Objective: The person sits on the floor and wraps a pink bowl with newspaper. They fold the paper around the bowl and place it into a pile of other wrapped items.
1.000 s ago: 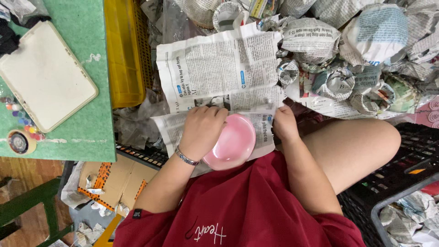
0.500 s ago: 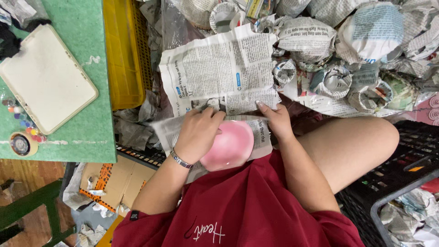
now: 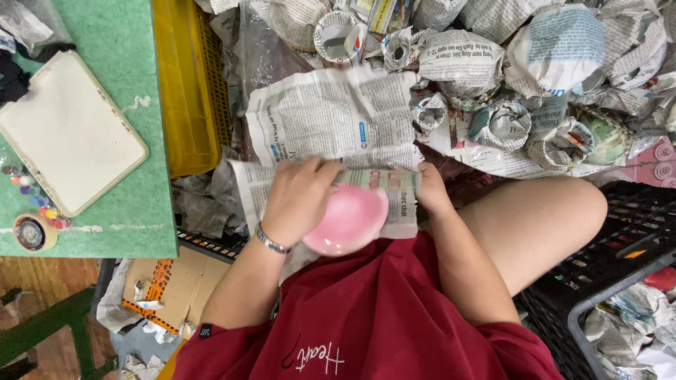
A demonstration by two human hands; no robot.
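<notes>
The person's left hand [image 3: 299, 200] curls over the top of a pink bowl [image 3: 350, 219] that sits in the lap, fingers closed on its rim and on the sheet of newspaper [image 3: 331, 119] lying under and behind it. The right hand [image 3: 428, 190] pinches the folded edge of that same sheet just right of the bowl, holding the paper against the bowl's far side. The bowl rests near the body, above the red shirt [image 3: 373, 317], with its smooth underside facing the camera. A silver bracelet [image 3: 271, 241] circles the left wrist. Far and to the right lies a heap of newspaper-wrapped bundles [image 3: 563, 56]. On the left stands a green table [image 3: 120, 218] bearing a white tray [image 3: 67, 130] and a roll of tape [image 3: 29, 233], with a yellow crate [image 3: 190, 84] just beside it. A black crate [image 3: 620, 260] sits to the right of the bare knee.
</notes>
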